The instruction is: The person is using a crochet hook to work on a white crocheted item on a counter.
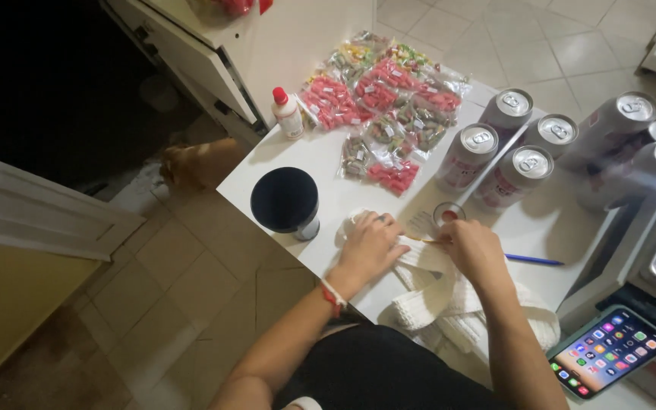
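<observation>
the left hand (370,244) lay flat with its grip spread, pressing down on a white knitted cloth (449,300) at the tabletop (328,163) edge. the right hand (474,250) sat just right of it on the same cloth, its grip pinched together on a thin yellowish stick (428,241) whose tip pointed toward the left hand; what the stick was could not be told. the cloth hung partly off the tabletop edge toward the person's lap.

the step in hand looked like working the stick into or along the cloth while the left hand held it still. the next move would call for the left hand to keep the cloth taut and the right to guide the tip with care, close to the left fingers.

just beyond the cloth stood a small round container with a red centre (448,214); to the cloth's right lay a blue pen (534,260), and further right a phone (609,351) with a lit screen. left of the cloth stood a dark cup (285,202). beyond the cloth, bags of sweets (381,106), a small white bottle with a red cap (287,112) and several drink cans (529,163) stood well apart from it.
</observation>
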